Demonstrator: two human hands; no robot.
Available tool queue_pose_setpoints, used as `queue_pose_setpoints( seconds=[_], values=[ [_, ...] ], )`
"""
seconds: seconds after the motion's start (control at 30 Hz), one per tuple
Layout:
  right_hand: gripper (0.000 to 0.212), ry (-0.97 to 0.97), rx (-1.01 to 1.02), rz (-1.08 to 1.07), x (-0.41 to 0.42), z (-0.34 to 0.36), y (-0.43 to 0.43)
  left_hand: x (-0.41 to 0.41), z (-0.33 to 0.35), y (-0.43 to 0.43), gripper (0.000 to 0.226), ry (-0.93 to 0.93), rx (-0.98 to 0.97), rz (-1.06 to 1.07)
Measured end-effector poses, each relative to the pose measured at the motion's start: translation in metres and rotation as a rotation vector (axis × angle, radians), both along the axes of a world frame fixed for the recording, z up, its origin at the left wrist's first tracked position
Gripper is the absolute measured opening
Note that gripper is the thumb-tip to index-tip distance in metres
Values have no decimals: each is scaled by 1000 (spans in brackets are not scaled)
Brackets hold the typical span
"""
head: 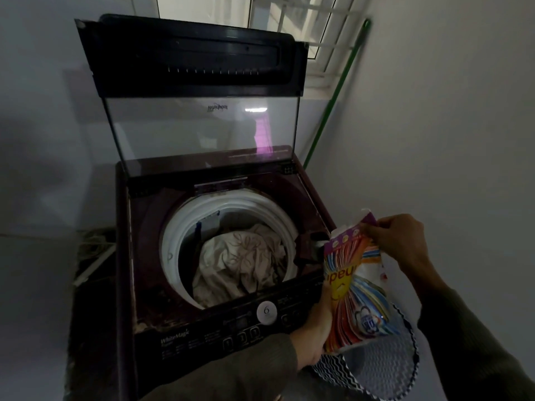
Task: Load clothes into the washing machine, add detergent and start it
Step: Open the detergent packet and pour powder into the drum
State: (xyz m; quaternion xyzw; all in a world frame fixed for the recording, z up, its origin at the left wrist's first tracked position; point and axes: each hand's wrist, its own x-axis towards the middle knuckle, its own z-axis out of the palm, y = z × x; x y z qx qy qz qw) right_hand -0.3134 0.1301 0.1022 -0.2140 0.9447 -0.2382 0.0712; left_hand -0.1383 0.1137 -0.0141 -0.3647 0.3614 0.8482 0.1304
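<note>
Left hand (314,337) is gripping the colourful plastic detergent pouch (356,287) at its base, right hand (402,241) pinching its top, beside the open maroon top-loading washing machine (150,285) marked "WhiteMagic", beige clothes (240,261) inside.

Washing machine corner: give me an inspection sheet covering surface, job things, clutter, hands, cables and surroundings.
Surface: washing machine top, lid raised, drum open.
Job's things: clothes in the drum; detergent pouch held at the machine's front right corner.
Clutter: zigzag-patterned basket below the pouch.
Hands: left hand grips the pouch's lower side; right hand pinches its top corner.
Cables: pale cord-like tangle left of the machine, too dim to identify.
Surroundings: green pole leaning in the corner; barred window.
</note>
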Motion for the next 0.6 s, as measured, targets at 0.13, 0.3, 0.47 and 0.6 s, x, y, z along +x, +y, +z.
queue_pose_setpoints(
  seconds=[0.13,0.3,0.47,0.6],
  values=[
    [27,18,-39,-9,17,-1,17,2,-15,10,67,17,-11,102],
    [22,46,-120,-56,34,0,35,9,-14,6,62,61,-90,64],
    [22,85,-269,-131,46,2,54,13,-15,1,64,130,-295,-40],
    [23,116,-374,-196,51,2,67,13,-13,-3,62,205,-400,-95]
  ],
)
